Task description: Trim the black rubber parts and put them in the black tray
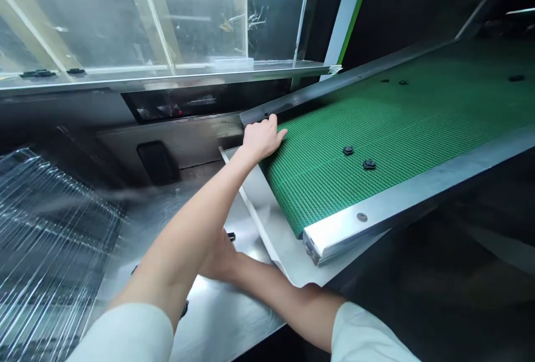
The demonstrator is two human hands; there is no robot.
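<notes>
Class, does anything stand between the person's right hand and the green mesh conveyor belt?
Yes: the left forearm crosses above the right hand, and a white sheet lies between that hand and the green mesh conveyor belt.

Tall transparent acrylic panels (96, 16) with pale upright frame bars rise behind a long polished steel ledge (167, 78), which carries small flat black fittings (37, 73). Below the ledge, a dark narrow slot (179, 110) shows a tiny red light above a black rectangular recess (156, 162). A ribbed transparent plastic sheet (50, 245) lies at far left, and a white upright strip with a green edge (346, 10) stands beyond.
</notes>
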